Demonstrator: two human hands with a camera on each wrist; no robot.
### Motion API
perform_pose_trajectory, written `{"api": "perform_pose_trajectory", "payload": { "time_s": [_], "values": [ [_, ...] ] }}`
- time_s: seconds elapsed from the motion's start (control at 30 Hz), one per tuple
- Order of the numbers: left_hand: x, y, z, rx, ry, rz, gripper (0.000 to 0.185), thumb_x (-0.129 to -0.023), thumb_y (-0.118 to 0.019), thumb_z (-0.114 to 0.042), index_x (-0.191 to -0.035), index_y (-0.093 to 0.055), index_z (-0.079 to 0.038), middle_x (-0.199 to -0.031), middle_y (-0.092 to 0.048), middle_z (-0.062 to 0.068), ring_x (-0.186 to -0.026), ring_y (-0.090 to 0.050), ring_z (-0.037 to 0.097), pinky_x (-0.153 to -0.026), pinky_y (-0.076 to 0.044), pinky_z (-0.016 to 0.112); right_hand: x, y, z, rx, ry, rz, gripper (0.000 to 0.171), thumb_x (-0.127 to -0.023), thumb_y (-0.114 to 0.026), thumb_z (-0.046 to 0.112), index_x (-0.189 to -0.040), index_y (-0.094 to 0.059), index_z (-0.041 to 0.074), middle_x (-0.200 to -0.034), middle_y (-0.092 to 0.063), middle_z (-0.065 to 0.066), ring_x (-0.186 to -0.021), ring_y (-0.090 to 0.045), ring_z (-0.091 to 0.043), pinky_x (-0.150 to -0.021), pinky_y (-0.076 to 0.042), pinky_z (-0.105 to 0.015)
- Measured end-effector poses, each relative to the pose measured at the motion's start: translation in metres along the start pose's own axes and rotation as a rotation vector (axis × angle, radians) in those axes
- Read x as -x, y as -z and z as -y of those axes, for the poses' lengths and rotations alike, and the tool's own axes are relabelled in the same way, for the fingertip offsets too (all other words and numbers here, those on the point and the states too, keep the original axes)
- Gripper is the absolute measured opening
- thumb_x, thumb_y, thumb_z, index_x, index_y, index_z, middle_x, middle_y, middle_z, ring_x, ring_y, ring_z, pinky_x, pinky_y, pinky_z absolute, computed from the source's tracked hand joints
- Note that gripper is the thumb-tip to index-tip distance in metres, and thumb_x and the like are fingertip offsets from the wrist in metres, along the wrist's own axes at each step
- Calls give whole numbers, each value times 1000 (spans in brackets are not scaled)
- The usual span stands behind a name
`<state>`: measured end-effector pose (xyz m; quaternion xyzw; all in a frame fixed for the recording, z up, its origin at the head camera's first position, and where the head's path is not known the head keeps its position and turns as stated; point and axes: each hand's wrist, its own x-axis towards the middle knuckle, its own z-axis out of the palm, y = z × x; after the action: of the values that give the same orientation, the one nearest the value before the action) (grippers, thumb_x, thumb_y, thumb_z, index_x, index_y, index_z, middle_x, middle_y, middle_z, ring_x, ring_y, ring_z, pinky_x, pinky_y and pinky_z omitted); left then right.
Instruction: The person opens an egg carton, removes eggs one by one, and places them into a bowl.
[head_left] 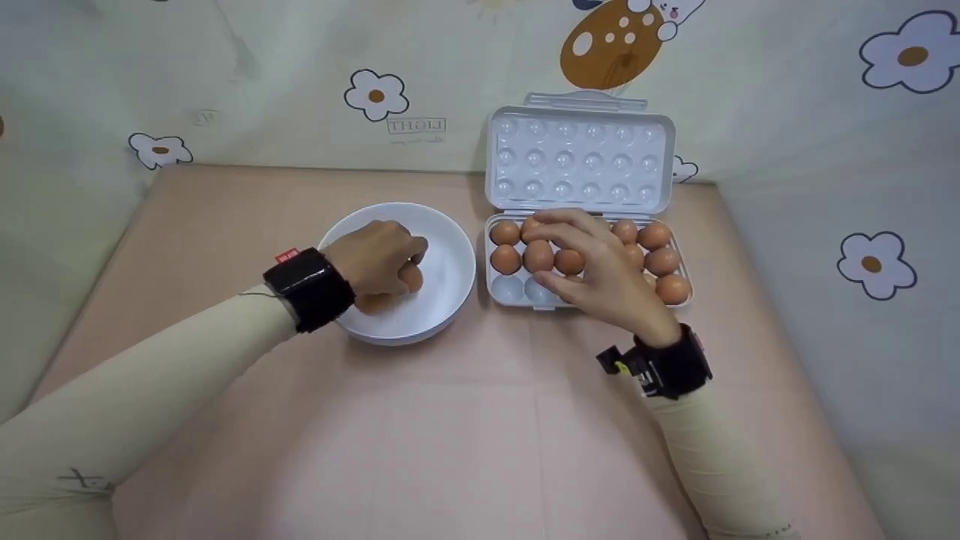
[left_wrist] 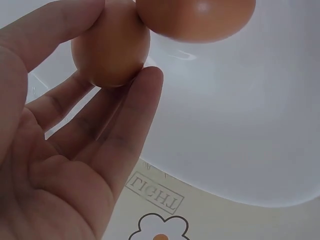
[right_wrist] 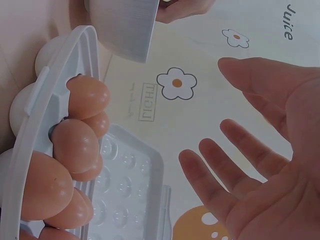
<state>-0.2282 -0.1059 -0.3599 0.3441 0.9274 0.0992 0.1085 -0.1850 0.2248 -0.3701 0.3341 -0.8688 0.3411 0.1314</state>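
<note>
Left hand (head_left: 379, 259) inside white bowl (head_left: 450, 259), fingers pinching one egg (left_wrist: 111, 47); second egg (left_wrist: 196, 19) lies in bowl, touching the first. Right hand (head_left: 592, 266) spread, fingers straight, holding nothing, hovering over egg tray (head_left: 499, 289) at 3 o'clock of bowl. Tray lid (head_left: 579, 161) stands raised at 12 o'clock.

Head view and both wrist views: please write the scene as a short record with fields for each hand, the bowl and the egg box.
left hand: holds a brown egg at its fingertips inside the round white bowl
bowl contents: a second brown egg lies in it
right hand: open, fingers spread above the egg rows, no grip on any egg
egg box: white plastic egg box, lid upright, front-left cups empty
surface: pink table
</note>
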Motion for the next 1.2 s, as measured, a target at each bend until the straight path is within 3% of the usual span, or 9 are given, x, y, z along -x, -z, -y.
{"api": "perform_pose_trajectory", "payload": {
  "time_s": [0.23, 0.9, 1.2],
  "values": [
    [-3, -3, -1, 4, 18, 43, 17, -83, -78, -1, -96, -67, -1, -81, -56, 6, -83, -53, 24, -76, -47, 36, 0, 0, 1, 9, 2, 1, 50, -88, -87, 8, -135, -72, 15, -146, -62, -1, -139, -52, -18, -116, -43, -41],
    [-4, -5, 0, 12, 82, 134, 17, -81, -76, -1, -92, -64, -3, -76, -55, 3, -75, -53, 22, -62, -41, 30, -1, 0, 1, 13, -8, 17, 47, -89, -87, 11, -134, -73, 17, -147, -61, 0, -140, -52, -19, -116, -42, -42],
    [-4, -5, 0, 1, 84, 134, 16, -82, -74, -3, -97, -68, -4, -82, -60, 6, -81, -55, 25, -66, -44, 33, 1, 2, -3, -15, 8, 29, 46, -90, -85, 11, -135, -72, 18, -146, -61, 1, -140, -51, -18, -115, -42, -41]
  ]
}}
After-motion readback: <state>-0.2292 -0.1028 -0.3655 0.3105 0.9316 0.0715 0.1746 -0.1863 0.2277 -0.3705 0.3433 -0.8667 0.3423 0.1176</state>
